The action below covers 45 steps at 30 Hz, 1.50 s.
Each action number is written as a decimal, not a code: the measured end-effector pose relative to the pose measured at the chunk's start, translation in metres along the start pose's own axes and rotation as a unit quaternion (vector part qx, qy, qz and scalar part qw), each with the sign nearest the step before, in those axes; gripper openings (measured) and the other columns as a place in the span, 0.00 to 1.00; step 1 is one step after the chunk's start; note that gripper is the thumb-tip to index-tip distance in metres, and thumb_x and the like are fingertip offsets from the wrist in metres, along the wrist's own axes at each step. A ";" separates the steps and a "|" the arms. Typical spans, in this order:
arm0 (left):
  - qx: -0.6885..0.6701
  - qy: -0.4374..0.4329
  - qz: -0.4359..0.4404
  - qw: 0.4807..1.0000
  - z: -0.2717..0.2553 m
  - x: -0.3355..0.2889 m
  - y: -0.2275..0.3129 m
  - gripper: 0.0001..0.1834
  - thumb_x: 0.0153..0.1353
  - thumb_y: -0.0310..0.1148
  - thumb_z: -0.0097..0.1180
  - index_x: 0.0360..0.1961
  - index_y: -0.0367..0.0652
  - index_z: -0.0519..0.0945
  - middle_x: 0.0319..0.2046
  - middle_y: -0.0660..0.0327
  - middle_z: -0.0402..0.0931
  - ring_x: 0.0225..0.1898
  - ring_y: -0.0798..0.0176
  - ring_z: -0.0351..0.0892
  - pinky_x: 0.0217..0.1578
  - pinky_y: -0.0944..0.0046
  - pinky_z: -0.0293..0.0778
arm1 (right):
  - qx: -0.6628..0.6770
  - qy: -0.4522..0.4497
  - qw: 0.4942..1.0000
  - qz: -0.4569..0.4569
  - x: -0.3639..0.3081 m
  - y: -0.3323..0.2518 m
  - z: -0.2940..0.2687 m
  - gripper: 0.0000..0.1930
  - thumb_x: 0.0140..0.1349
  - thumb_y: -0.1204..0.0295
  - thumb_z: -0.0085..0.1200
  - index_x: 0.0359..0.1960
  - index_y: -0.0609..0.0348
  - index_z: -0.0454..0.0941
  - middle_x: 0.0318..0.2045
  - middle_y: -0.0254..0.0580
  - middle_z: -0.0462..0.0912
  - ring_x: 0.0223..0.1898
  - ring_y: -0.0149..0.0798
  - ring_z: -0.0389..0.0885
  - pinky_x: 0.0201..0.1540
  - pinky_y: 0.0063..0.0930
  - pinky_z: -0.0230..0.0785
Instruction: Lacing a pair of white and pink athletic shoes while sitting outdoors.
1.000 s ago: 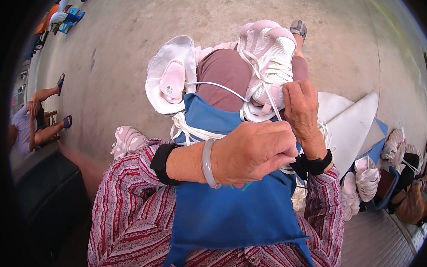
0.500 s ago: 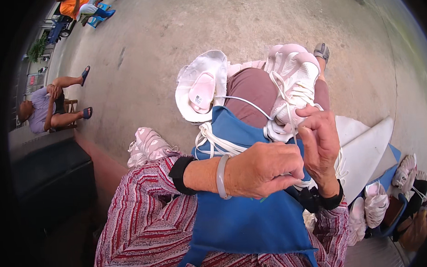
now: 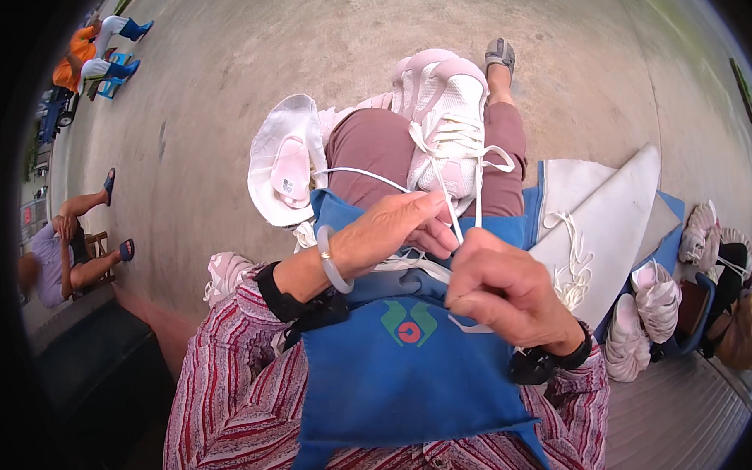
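Observation:
A white and pale pink running shoe (image 3: 447, 125) lies on my lap over mauve trousers, its toe away from me. Cream shoelaces (image 3: 478, 182) are threaded through it, and two strands run back toward my hands. My left hand (image 3: 392, 234) is closed, its thumb and fingers pinching a lace just behind the shoe. Lower and to the right, my right hand (image 3: 510, 284) is curled tight round a lace, with a short white end showing below the fingers. More white laces lie across my blue apron (image 3: 415, 391) under the hands.
A white cloth hat-shaped holder (image 3: 262, 168) with a pink insole (image 3: 289, 167) rests at my left knee. White sheets (image 3: 607, 219) with a lace bundle (image 3: 572, 265) lie right. Several shoes (image 3: 656, 300) stand beyond. One person (image 3: 49, 250) sits far left; another wears orange (image 3: 73, 63).
My hands have moved apart; they were together at the right, the left crossing over. The left now sits left of the laces, the right has come lower. My view has shifted right.

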<state>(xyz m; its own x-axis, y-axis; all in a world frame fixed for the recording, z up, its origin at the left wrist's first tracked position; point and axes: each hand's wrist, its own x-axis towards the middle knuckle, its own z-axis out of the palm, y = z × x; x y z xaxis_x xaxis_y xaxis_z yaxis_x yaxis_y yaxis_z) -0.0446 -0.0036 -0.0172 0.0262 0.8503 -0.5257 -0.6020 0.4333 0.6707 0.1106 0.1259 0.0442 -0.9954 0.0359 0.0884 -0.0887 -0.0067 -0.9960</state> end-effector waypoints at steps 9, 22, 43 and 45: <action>-0.098 0.055 -0.032 0.993 0.013 0.040 -0.017 0.18 0.71 0.42 0.42 0.42 0.35 0.74 0.12 0.73 0.58 0.12 0.76 0.53 0.23 0.70 0.66 | -0.048 0.024 0.999 0.005 -0.005 0.036 0.025 0.02 0.55 0.78 0.56 0.27 0.60 0.75 0.28 0.38 0.70 0.31 0.38 0.70 0.37 0.30 0.65; 0.447 -0.027 0.254 0.857 0.025 0.028 -0.032 0.18 0.70 0.38 0.34 0.29 0.38 0.72 0.13 0.60 0.66 0.16 0.63 0.68 0.23 0.63 0.67 | 0.312 0.157 0.870 0.348 0.007 0.094 -0.008 0.16 0.67 0.60 0.50 0.45 0.60 0.78 0.18 0.29 0.75 0.12 0.20 0.65 0.11 0.14 0.50; 0.596 0.186 0.222 0.749 -0.054 0.077 0.016 0.11 0.60 0.33 0.45 0.43 0.42 0.70 0.34 0.46 0.75 0.37 0.37 0.74 0.38 0.44 0.68 | 0.195 0.134 0.926 0.294 -0.001 0.116 -0.027 0.10 0.67 0.65 0.48 0.38 0.58 0.78 0.18 0.23 0.68 0.15 0.19 0.60 0.15 0.14 0.47; 0.618 0.157 0.216 0.739 -0.059 0.081 0.016 0.10 0.61 0.34 0.45 0.42 0.43 0.70 0.33 0.46 0.75 0.37 0.38 0.75 0.38 0.44 0.68 | 0.197 0.147 0.922 0.299 -0.001 0.112 -0.028 0.10 0.67 0.65 0.48 0.38 0.58 0.77 0.19 0.23 0.68 0.16 0.19 0.60 0.16 0.13 0.48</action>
<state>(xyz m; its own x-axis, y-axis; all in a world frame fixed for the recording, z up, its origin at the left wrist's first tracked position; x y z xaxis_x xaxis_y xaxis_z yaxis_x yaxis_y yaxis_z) -0.0996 0.0544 -0.0797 -0.2581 0.9621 -0.0877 0.6952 0.2480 0.6747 0.1030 0.1530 -0.0675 -0.8235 0.1776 -0.5388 0.4086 -0.4733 -0.7804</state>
